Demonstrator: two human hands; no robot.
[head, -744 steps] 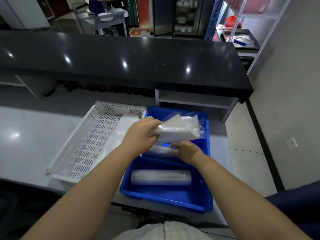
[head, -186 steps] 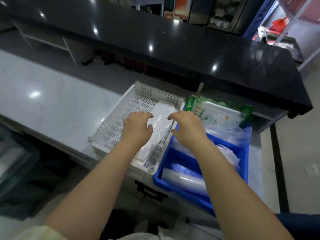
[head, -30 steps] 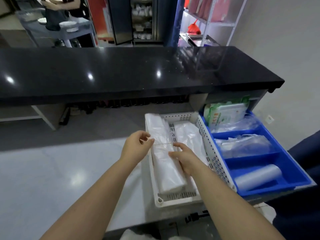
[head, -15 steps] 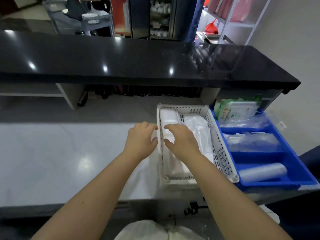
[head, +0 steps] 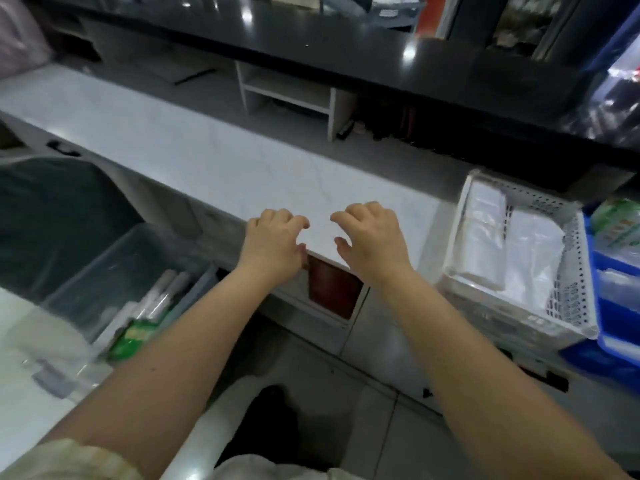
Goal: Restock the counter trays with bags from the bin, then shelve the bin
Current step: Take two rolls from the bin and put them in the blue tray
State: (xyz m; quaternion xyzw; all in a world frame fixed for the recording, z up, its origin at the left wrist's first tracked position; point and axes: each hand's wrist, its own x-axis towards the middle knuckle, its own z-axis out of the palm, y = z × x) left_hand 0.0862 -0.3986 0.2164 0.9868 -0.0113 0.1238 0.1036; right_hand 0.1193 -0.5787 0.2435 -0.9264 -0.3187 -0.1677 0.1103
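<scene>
My left hand and my right hand hover side by side over the front edge of the pale counter, fingers curled and apart, holding nothing. The white perforated tray sits on the counter to the right with two stacks of clear bags lying in it. The blue tray shows only partly at the right edge, with a green-printed pack at its far end. A clear bin stands low at the left, with wrapped rolls and a green-labelled pack inside.
A black raised countertop runs along the back, with a white cubby shelf under it. A dark lined waste bin stands left of the clear bin. A white surface with a clear bag lies at the lower left. Tiled floor lies below.
My hands have left the white tray and now hang empty over the counter edge. The view has swung left, so both trays sit at the right and the clear bin has come into sight.
</scene>
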